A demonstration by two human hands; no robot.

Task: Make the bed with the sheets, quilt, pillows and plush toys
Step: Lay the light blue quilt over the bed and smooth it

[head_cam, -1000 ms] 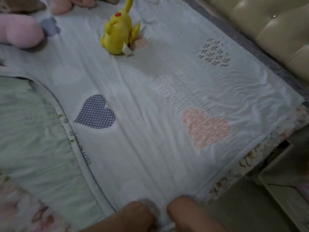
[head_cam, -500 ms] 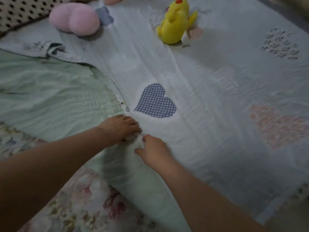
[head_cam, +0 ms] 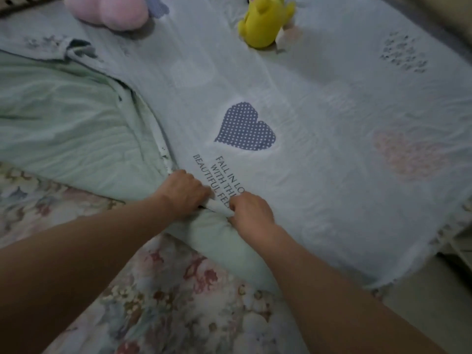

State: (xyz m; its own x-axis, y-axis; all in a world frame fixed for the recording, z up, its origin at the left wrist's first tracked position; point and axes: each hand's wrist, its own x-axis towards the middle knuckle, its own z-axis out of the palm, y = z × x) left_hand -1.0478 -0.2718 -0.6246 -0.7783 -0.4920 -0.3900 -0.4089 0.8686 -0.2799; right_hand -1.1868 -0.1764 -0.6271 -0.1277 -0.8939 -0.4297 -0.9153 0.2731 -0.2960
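A pale quilt (head_cam: pixel 319 118) with heart patches and printed words covers the right part of the bed. Its green underside (head_cam: pixel 63 118) is folded back at the left. My left hand (head_cam: pixel 182 191) and my right hand (head_cam: pixel 251 209) sit side by side at the quilt's folded edge, fingers curled round the fabric there. Underneath lies the floral sheet (head_cam: pixel 158 297). A yellow plush toy (head_cam: pixel 263 24) and a pink plush toy (head_cam: pixel 112 11) lie on the quilt at the top.
The bed's right edge (head_cam: pixel 398 279) drops to a pale floor at the lower right. A padded headboard (head_cam: pixel 457 11) runs along the top right corner. A dotted pillow corner (head_cam: pixel 15 7) shows at the top left.
Both hands have moved from the near bed edge up to the quilt's folded edge below the blue heart and taken hold of it. The view has shifted left.
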